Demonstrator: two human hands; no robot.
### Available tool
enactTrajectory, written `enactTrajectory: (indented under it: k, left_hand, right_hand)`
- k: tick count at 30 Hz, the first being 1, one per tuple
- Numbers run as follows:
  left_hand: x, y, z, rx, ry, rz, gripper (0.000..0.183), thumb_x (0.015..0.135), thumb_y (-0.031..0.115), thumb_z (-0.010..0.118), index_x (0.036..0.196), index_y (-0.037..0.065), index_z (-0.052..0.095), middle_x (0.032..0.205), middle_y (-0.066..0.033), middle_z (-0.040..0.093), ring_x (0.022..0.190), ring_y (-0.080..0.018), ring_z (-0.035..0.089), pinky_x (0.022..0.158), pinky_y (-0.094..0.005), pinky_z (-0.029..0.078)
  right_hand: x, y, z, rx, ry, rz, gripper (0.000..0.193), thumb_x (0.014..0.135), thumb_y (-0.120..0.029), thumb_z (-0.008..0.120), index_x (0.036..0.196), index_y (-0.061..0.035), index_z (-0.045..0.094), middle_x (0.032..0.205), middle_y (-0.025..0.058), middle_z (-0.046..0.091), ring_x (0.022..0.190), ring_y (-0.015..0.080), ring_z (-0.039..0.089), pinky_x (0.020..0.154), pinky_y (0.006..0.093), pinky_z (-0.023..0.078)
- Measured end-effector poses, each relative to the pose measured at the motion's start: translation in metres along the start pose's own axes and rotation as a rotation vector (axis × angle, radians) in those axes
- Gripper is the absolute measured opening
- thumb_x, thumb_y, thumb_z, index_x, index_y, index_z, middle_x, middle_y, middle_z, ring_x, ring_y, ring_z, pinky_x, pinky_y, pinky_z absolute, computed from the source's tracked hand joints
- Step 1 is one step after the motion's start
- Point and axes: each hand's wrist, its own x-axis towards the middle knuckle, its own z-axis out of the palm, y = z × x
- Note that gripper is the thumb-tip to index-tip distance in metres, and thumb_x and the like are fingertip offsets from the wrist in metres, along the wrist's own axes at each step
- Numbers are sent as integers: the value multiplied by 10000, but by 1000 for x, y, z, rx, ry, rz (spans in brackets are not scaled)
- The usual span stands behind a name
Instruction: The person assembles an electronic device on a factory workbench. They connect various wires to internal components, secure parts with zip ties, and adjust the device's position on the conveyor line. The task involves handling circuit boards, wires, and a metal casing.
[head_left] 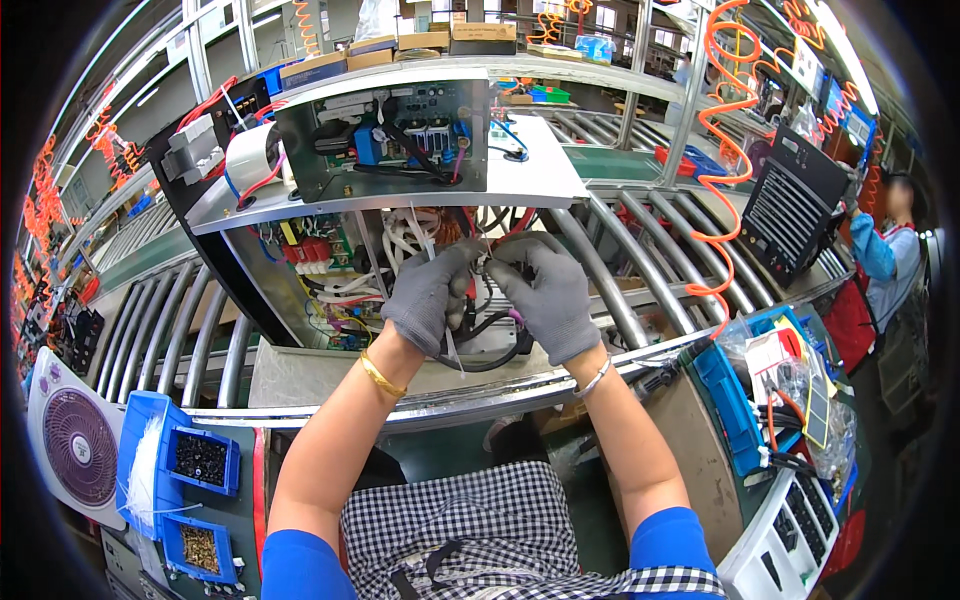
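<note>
Both my hands wear grey gloves and meet inside the open side of a metal electrical unit (388, 200). My left hand (432, 295) is closed, its fingertips pinched among the wires. Close against it, my right hand (545, 292) pinches at the same spot. What lies between the fingertips is too small and too covered to name. Around them run white wires (398, 240) and a thick black cable (500, 352) with a purple band. A thin white strip, perhaps a cable tie (452, 350), hangs below my left hand. Circuit boards (315, 250) sit left of the hands.
The unit stands over a roller conveyor (640, 262). At left are a fan (80, 450), a blue bin of white ties (148, 470) and bins of small fasteners (200, 458). A coiled orange hose (715, 180) hangs at right, near a cluttered blue tray (725, 405). Another person (890, 250) stands far right.
</note>
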Motion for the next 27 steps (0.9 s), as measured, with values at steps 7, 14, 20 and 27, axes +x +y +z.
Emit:
enactTrajectory:
  k: [7, 14, 20, 27]
  left_hand:
    - [2, -5, -7, -73, -80, -4, 138, 969, 277, 616, 943, 155, 676, 578, 99, 418, 430, -27, 331, 390, -212, 247]
    - [4, 0, -4, -141, -47, -15, 186, 950, 270, 629, 823, 137, 658, 549, 88, 418, 396, -45, 330, 361, -223, 244]
    - [12, -5, -4, -101, -40, -44, 195, 984, 262, 566, 1074, 121, 666, 595, 104, 400, 438, -22, 320, 385, -206, 229]
    - [10, -1, -2, -144, -35, -44, 183, 967, 277, 616, 898, 114, 663, 550, 91, 418, 392, -36, 319, 357, -220, 254]
  right_hand:
    - [4, -2, 16, -71, 107, -113, 137, 829, -147, 759, 915, -45, 729, 852, 105, 698, 673, 217, 647, 609, 330, 512]
    - [4, -9, 10, -151, 121, -144, 155, 806, -154, 762, 878, -37, 689, 885, 136, 697, 820, 311, 683, 710, 389, 543]
    - [4, -4, 12, -164, 129, -134, 159, 800, -148, 764, 879, -33, 688, 906, 121, 700, 826, 298, 689, 714, 379, 550]
    - [1, -4, 12, -86, 120, -65, 153, 817, -184, 732, 890, -56, 693, 909, 119, 686, 852, 319, 669, 751, 419, 533]
